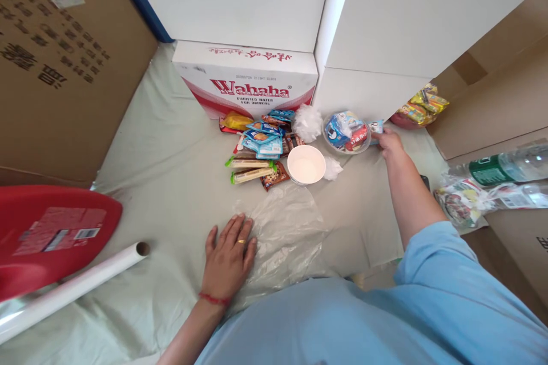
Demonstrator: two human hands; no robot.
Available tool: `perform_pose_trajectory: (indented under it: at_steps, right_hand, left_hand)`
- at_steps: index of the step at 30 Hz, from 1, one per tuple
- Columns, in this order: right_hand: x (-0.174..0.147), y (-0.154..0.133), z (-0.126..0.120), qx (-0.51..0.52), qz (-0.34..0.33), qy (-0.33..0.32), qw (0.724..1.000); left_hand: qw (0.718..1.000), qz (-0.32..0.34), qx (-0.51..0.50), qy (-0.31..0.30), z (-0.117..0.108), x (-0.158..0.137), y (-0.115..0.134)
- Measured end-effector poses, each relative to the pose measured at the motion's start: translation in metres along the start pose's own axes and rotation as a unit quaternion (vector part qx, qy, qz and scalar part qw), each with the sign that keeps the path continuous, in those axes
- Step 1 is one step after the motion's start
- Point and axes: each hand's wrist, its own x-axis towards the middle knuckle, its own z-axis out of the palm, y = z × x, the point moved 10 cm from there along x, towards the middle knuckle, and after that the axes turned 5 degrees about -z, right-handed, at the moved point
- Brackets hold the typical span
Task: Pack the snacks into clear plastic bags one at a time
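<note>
My left hand [229, 251] lies flat with fingers a little apart, at the left edge of a thin see-through plastic bag [282, 228]. Out to the right, my right hand [389, 141] is closed on the end of a small blue-and-white snack packet [375, 128]. That packet is beside the rim of a clear plastic bowl [347, 147], which holds blue and red snack packets [341, 127]. Left of it stands a white paper bowl [306, 165]. Further left is a pile of blue snack packets [264, 136] with two green-ended wrapped sticks [252, 174].
A Wahaha water carton [257, 82] stands behind the snacks against white boxes [372, 23]. Crumpled white plastic [307, 123] sits by the pile. Yellow packets [423, 105] and bottles [492, 170] are at right. A red container [55, 234] and white roll [81, 286] lie left.
</note>
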Motion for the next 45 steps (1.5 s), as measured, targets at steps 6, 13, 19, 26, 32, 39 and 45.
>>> perform_pose_trajectory:
  at_steps: [6, 13, 19, 26, 32, 39, 45]
  right_hand:
    - [-0.011, -0.046, -0.054, 0.113, -0.113, 0.041, 0.986]
    - [-0.051, -0.120, 0.010, -0.031, -0.286, -0.019, 0.958]
    - [-0.093, -0.122, 0.041, -0.328, -0.300, 0.055, 0.894]
    - [-0.087, -0.112, 0.050, -0.352, -0.286, 0.050, 0.890]
    - [-0.131, -0.132, 0.004, -0.292, -0.396, 0.179, 0.852]
    - [-0.179, -0.087, 0.068, -0.351, -0.416, 0.005, 0.839]
    - [-0.160, -0.040, 0.045, -0.339, -0.369, 0.028, 0.865]
  left_hand:
    - [1.000, 0.000, -0.001, -0.001, 0.001, 0.000, -0.001]
    - [1.000, 0.005, -0.001, 0.009, -0.002, 0.000, 0.001]
    - [1.000, 0.013, 0.008, 0.014, -0.003, -0.001, 0.003]
    - [1.000, 0.013, 0.012, 0.013, -0.002, -0.001, 0.002]
    - [1.000, 0.012, 0.023, 0.001, -0.001, 0.000, 0.004]
    - [1.000, -0.001, 0.019, -0.010, 0.000, 0.001, 0.002]
    - [1.000, 0.002, 0.013, -0.007, -0.001, 0.002, 0.003]
